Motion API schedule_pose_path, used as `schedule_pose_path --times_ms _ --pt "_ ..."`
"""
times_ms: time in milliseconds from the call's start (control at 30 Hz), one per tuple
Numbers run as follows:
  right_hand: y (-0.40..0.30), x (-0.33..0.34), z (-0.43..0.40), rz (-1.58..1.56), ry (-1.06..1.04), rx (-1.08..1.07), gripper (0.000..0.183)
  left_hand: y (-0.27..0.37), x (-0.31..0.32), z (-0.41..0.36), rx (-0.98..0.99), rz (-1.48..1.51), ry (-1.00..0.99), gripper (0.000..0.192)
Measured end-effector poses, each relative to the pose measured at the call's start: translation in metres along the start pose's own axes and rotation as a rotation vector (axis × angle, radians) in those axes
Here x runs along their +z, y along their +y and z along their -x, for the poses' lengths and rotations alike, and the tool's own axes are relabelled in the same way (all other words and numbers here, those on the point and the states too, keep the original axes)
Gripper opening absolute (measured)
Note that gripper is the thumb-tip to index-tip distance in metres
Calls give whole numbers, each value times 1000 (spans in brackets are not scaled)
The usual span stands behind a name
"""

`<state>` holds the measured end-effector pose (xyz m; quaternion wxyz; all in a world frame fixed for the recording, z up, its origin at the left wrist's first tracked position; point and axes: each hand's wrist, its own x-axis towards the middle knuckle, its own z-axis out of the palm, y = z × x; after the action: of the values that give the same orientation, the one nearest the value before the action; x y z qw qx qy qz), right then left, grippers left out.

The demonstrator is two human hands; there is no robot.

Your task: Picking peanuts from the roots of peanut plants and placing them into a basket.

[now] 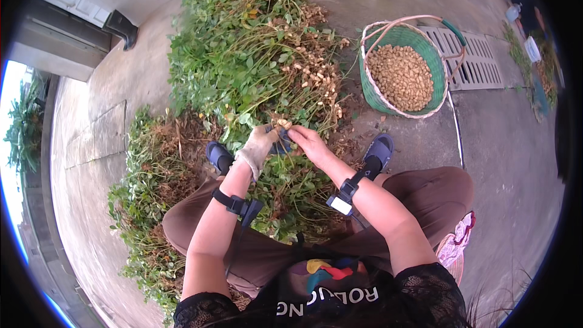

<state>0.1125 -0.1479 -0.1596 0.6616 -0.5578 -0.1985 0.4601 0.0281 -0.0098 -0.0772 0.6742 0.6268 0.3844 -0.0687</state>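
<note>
My left hand (259, 142), in a pale work glove, grips the root end of a peanut plant. Bare, my right hand (311, 142) meets it there, thumb and fingers closed at a few peanut pods (284, 123) on the roots. The plant's stems (283, 151) hang down between my hands, partly hidden by them. Just beyond lies a large heap of peanut plants (237, 64), with many pods showing along its right side. Forward and to the right stands a green woven basket (368, 86) holding loose peanuts (401, 77).
More uprooted plants (141, 191) lie on the concrete at left, and leafy stems (291, 196) between my legs. A slotted drain cover (478, 61) is behind the basket. A dark rubber boot (122, 28) leans by the wall. Far right, another person (526, 11) is partly visible.
</note>
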Motion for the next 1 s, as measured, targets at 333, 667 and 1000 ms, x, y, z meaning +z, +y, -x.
schedule_pose_path --times_ms 333,667,1000 --pt "-29 9 -1 179 117 -248 30 24 12 21 74 -328 58 40" --pt "-49 24 5 -872 -5 315 26 -6 -6 19 83 142 -197 34" --pt "-93 -144 -36 -1049 783 -181 41 -26 12 12 -12 -647 -211 36"
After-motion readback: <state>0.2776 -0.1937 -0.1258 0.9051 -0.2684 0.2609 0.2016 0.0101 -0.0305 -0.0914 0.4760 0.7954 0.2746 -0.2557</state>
